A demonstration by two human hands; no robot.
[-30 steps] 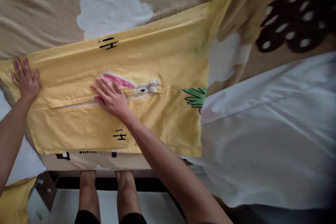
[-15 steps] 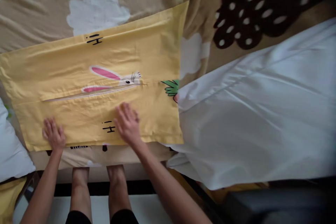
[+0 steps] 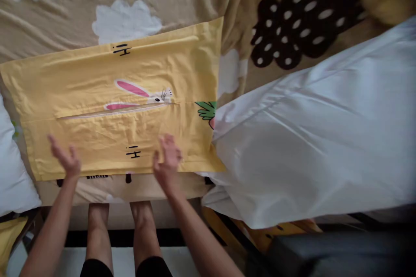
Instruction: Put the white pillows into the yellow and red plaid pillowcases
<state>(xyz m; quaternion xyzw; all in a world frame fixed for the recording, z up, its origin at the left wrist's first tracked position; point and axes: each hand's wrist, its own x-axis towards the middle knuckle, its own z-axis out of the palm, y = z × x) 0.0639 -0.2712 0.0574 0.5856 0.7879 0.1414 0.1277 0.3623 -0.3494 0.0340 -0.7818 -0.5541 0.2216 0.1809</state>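
A yellow pillowcase (image 3: 185, 69) lies spread flat on the bed, printed with a rabbit, a carrot top and "Hi!" lettering. Across its middle runs a long, narrow zip opening (image 3: 113, 114), slightly parted. Over the lower left of the cloth is my left hand (image 3: 66, 158), its fingers apart and holding nothing. My right hand (image 3: 167, 158) is above the lower right part, right of the lower lettering, fingers spread and nothing in them. Both hands look raised a little off the fabric.
A large white pillow (image 3: 312, 138) lies at the right, against the pillowcase's edge. Another white pillow (image 3: 16, 169) is at the left. Beneath is a tan blanket (image 3: 185, 0) with cloud and dark dotted prints. A dark object (image 3: 325, 255) stands at the lower right.
Both hands have come up from lying on the pillowcase, and the right one has shifted a little to the right. The view has moved slightly; the pillowcase stays spread out.
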